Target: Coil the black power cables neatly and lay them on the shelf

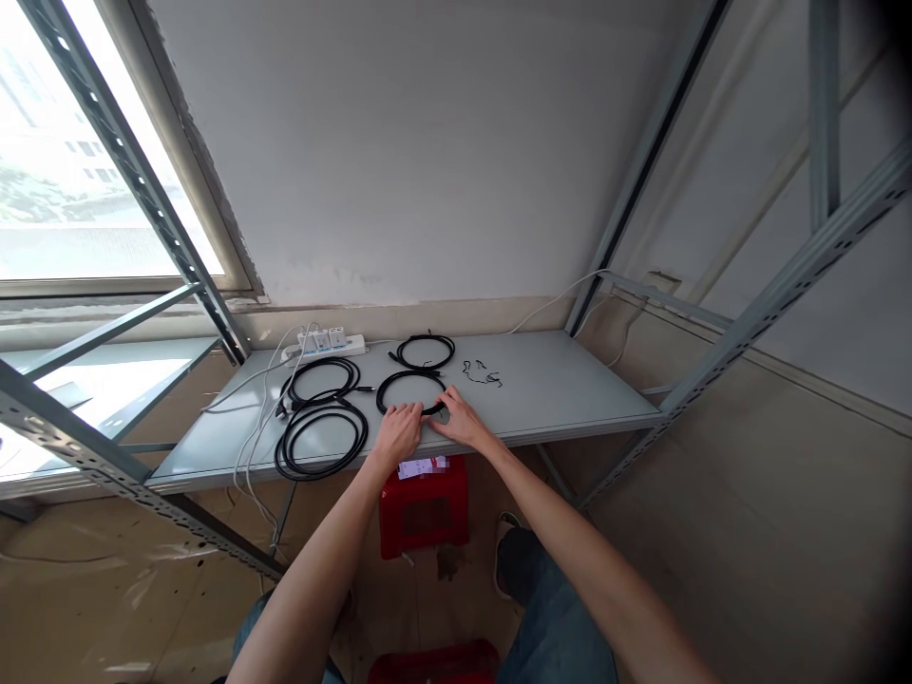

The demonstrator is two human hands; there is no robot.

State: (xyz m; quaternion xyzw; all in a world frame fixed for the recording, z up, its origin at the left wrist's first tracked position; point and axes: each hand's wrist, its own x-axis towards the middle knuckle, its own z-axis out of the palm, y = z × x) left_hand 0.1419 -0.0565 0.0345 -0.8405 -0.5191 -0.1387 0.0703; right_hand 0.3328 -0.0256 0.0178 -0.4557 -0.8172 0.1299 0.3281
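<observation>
A small coil of black cable (400, 382) lies on the grey metal shelf (570, 389) near its front edge. My left hand (399, 432) rests on the coil's near side with its fingers curled over the cable. My right hand (460, 418) grips the coil's right side in a pinch. Another black coil (426, 351) lies further back. Two larger black coils (320, 418) lie to the left, one behind the other. A few short black ties (483, 372) lie to the right of the hands.
A white power strip (329, 342) with white cords sits at the shelf's back left. Grey slotted rack posts (784, 285) frame the shelf. A red stool (424, 508) stands under the shelf, another (434, 662) by my knees. A window is at left.
</observation>
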